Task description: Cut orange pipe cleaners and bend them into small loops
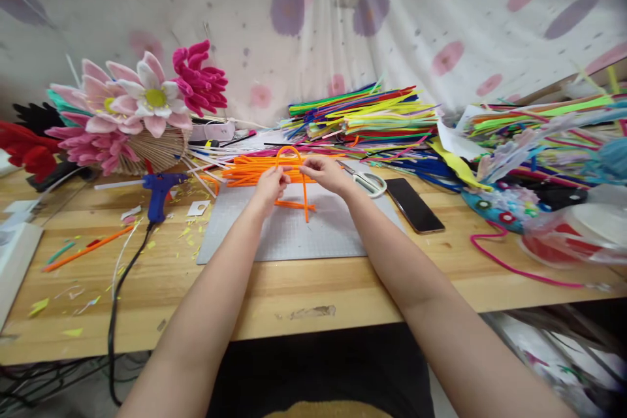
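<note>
Both hands hold one orange pipe cleaner (290, 149) above a grey cutting mat (313, 241). It arches up in a loop between them, and one end hangs down below the right hand. My left hand (271, 184) is closed, pinching the pipe cleaner on the left side of the loop. My right hand (323, 173) pinches it on the right side, fingers closed. Behind the hands lies a bundle of orange pipe cleaners (240, 171). A short orange piece (296, 206) rests on the mat just below the hands.
Scissors (369, 183) and a black phone (415, 205) lie right of the hands. A blue glue gun (159, 196) with a black cord stands at left, near fuzzy flowers (151, 95). Coloured pipe cleaners (362, 111) are heaped at the back. Yellow scraps litter the left side.
</note>
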### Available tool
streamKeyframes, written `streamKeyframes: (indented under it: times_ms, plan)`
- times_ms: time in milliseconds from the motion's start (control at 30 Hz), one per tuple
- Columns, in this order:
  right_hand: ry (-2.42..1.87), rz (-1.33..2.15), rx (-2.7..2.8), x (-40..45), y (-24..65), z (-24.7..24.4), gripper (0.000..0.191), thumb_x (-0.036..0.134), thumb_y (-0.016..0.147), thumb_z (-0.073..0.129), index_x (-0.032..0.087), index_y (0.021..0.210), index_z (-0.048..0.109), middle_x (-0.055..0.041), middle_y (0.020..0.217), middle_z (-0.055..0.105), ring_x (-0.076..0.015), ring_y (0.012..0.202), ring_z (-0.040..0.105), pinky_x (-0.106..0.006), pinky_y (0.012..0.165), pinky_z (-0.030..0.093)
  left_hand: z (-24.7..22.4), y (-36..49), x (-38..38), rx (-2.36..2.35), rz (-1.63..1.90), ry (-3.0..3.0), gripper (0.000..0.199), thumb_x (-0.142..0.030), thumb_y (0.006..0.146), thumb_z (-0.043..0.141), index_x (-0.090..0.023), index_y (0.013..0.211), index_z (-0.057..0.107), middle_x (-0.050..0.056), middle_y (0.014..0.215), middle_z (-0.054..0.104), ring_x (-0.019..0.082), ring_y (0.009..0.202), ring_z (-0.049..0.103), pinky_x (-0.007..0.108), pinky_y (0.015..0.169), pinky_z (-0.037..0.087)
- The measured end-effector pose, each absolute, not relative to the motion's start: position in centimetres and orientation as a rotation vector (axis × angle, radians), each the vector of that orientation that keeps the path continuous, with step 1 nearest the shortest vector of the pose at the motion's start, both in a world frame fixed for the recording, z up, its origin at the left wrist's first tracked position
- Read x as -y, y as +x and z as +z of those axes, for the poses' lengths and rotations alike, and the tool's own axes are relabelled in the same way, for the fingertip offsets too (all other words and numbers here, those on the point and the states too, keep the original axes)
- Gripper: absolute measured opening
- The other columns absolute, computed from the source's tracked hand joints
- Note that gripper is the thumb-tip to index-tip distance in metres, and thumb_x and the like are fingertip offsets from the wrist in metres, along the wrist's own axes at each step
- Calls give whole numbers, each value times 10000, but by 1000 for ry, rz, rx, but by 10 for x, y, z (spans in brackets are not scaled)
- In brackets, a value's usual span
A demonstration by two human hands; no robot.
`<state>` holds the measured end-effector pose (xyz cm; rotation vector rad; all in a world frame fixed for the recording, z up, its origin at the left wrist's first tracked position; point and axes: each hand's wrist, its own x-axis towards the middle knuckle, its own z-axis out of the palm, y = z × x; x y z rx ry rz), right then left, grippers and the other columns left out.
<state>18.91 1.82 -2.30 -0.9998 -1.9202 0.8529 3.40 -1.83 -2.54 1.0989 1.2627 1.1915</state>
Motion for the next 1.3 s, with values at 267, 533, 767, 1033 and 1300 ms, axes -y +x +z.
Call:
streamKeyframes:
  times_ms: [267,533,767,1033,1300]
  plan:
    - [-940,1188,1365,-18,170,-50,395,567,624,613,201,672,472,53,499,474,-61,418,386,-199,400,266,-49,36,34,-953,1092,787,200,-131,862,367,-91,849,562,109,847,628,144,668,639,330,652,522]
    - [-913,1265,1319,-14,173,-59,382,541,630,622,198,706,470,34,558,568,-63,447,474,-183,401,313,-52,35,34,-1000,1002,792,180,-135,854,399,-106,910,567,98,775,642,152,619,645,310,588,535]
    - [-910,1292,1320,-14,171,-60,372,524,627,628,199,713,468,34,572,591,-64,454,483,-182,405,320,-57,37,32,-1001,987,810,189,-98,846,385,-97,907,564,56,668,621,98,490,582,260,562,504]
    - [-894,1312,1338,-16,168,-62,362,513,644,623,200,707,453,21,594,613,-63,450,477,-176,400,303,-61,39,30,-1032,1069,804,165,-111,850,379,-112,835,544,5,588,555,55,444,504,203,516,450]
    - [-903,1353,1270,-15,169,-64,358,501,615,644,199,715,479,40,577,572,-50,428,428,-182,402,295,-62,37,32,-1163,1062,1117,220,-309,850,436,-151,815,586,-32,531,463,62,419,393,180,434,335]
